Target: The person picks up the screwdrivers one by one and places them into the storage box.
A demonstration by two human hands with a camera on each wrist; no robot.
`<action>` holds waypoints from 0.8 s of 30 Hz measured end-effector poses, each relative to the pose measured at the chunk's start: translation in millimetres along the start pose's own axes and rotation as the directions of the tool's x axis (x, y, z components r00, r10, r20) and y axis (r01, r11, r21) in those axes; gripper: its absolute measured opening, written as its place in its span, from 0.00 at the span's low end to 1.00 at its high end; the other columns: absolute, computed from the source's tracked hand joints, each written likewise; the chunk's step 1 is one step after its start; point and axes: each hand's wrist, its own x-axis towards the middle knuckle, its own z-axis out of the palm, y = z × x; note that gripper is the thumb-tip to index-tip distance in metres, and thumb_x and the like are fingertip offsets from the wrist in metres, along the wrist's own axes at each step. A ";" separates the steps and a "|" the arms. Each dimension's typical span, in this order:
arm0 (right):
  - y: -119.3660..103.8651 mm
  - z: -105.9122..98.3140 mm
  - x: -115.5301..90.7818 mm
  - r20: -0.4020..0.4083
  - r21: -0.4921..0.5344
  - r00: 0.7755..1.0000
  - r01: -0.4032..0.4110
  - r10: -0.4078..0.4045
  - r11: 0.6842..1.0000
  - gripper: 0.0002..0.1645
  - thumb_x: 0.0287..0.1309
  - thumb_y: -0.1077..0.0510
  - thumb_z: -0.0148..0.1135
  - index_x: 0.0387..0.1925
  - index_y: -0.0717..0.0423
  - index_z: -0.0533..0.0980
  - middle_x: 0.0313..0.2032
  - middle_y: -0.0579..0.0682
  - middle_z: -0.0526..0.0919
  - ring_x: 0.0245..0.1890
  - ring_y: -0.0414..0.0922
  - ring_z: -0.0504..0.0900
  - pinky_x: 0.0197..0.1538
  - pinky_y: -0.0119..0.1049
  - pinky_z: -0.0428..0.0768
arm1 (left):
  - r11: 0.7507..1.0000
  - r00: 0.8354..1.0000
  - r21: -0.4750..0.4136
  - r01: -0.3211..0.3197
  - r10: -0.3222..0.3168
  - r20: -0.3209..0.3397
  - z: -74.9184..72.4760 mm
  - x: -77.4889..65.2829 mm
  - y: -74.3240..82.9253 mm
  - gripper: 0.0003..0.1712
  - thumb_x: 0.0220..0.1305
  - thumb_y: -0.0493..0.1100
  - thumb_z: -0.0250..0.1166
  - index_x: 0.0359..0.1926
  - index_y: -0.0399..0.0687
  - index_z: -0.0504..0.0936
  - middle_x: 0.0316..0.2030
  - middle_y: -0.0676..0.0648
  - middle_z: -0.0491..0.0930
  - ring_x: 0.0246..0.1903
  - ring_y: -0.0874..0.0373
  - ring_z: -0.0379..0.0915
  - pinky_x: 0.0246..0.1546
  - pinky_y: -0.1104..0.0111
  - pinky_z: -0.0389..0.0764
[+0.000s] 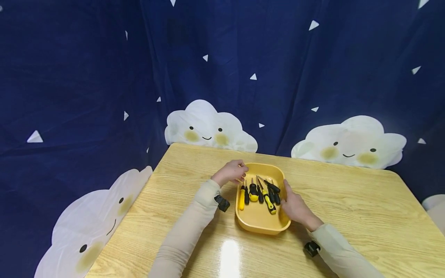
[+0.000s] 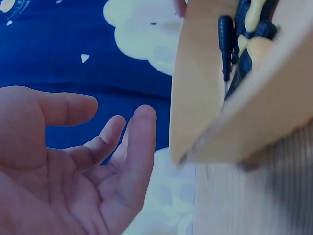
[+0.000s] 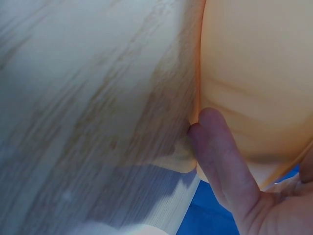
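Observation:
A yellow plastic tray [image 1: 259,226] stands on the wooden table. Several screwdrivers lie in it, among them a yellow-handled screwdriver [image 1: 242,200], a stubby black-and-yellow screwdriver [image 1: 253,195] and a longer black-and-yellow screwdriver [image 1: 269,204]. My left hand [image 1: 233,171] is beside the tray's far left corner; the left wrist view shows its fingers loosely bent, holding nothing, apart from the tray wall. On the other side, my right hand [image 1: 295,206] holds the tray's right wall, thumb over the rim. In the right wrist view its fingers [image 3: 222,156] lie against the outer wall, fingertips near the base.
The wooden table [image 1: 347,208] extends to both sides of the tray. Behind it hangs a dark blue curtain [image 1: 222,38] with white triangles and cloud faces. Dark wrist-worn devices sit on the left wrist [image 1: 221,203] and the right wrist [image 1: 311,249].

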 end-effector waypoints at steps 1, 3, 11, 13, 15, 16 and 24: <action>0.0 -0.1 0.0 0.005 0.003 1.000 -0.004 0.004 1.000 0.45 0.60 0.65 0.46 0.72 0.66 0.36 0.25 0.62 0.76 0.17 0.45 0.72 0.23 0.37 0.72 | 1.000 1.000 0.009 0.000 0.000 -0.013 -2.1 -0.5 -1.8 0.14 0.69 0.42 0.53 0.42 0.32 0.71 0.44 0.30 0.76 0.36 0.44 0.78 0.41 0.52 0.80; -0.4 -0.3 -0.1 0.007 0.008 1.000 -0.006 0.006 1.000 0.45 0.61 0.65 0.46 0.72 0.65 0.36 0.24 0.59 0.75 0.17 0.44 0.71 0.23 0.37 0.71 | 0.999 0.999 0.035 0.000 0.001 -0.033 -6.4 -2.3 -5.5 0.15 0.69 0.43 0.52 0.43 0.31 0.71 0.44 0.31 0.77 0.37 0.43 0.78 0.39 0.54 0.80; -1.2 -1.0 0.0 0.017 0.023 1.000 -0.011 0.011 1.000 0.45 0.61 0.65 0.45 0.72 0.64 0.34 0.19 0.55 0.72 0.14 0.43 0.70 0.20 0.36 0.71 | 0.989 0.996 0.145 -0.001 0.014 -0.087 -22.5 -12.3 -21.2 0.11 0.70 0.44 0.51 0.35 0.40 0.71 0.39 0.34 0.77 0.40 0.41 0.77 0.38 0.56 0.80; -1.5 -1.4 -0.2 0.021 0.024 1.000 -0.013 0.012 1.000 0.45 0.61 0.65 0.45 0.72 0.64 0.34 0.19 0.56 0.72 0.14 0.44 0.70 0.20 0.37 0.71 | 0.983 0.995 0.184 0.001 0.017 -0.098 -26.6 -15.1 -24.2 0.11 0.70 0.45 0.51 0.34 0.42 0.71 0.37 0.35 0.77 0.35 0.45 0.77 0.36 0.58 0.79; -1.7 -1.7 -0.5 0.008 0.009 1.000 0.002 -0.002 1.000 0.45 0.61 0.65 0.46 0.72 0.66 0.35 0.24 0.63 0.76 0.17 0.45 0.73 0.24 0.39 0.74 | 0.973 0.992 0.230 0.013 0.015 -0.121 -30.3 -17.3 -27.4 0.11 0.70 0.46 0.52 0.34 0.43 0.71 0.32 0.38 0.76 0.29 0.50 0.74 0.31 0.62 0.77; -1.6 -1.8 -0.6 0.004 0.005 1.000 0.008 -0.008 1.000 0.44 0.61 0.65 0.46 0.72 0.66 0.36 0.28 0.67 0.78 0.19 0.46 0.74 0.26 0.40 0.75 | 0.964 0.991 0.266 0.023 0.015 -0.137 -32.1 -18.0 -29.1 0.12 0.70 0.46 0.52 0.33 0.43 0.71 0.29 0.41 0.76 0.26 0.52 0.72 0.28 0.64 0.75; -2.2 -1.9 -2.0 0.003 -0.003 1.000 0.017 -0.017 1.000 0.43 0.61 0.66 0.45 0.71 0.69 0.38 0.43 0.75 0.76 0.24 0.47 0.75 0.32 0.42 0.75 | 0.815 0.969 0.561 0.143 0.001 -0.248 -40.5 -21.2 -40.7 0.13 0.67 0.50 0.54 0.29 0.48 0.71 0.23 0.50 0.70 0.21 0.57 0.64 0.21 0.67 0.63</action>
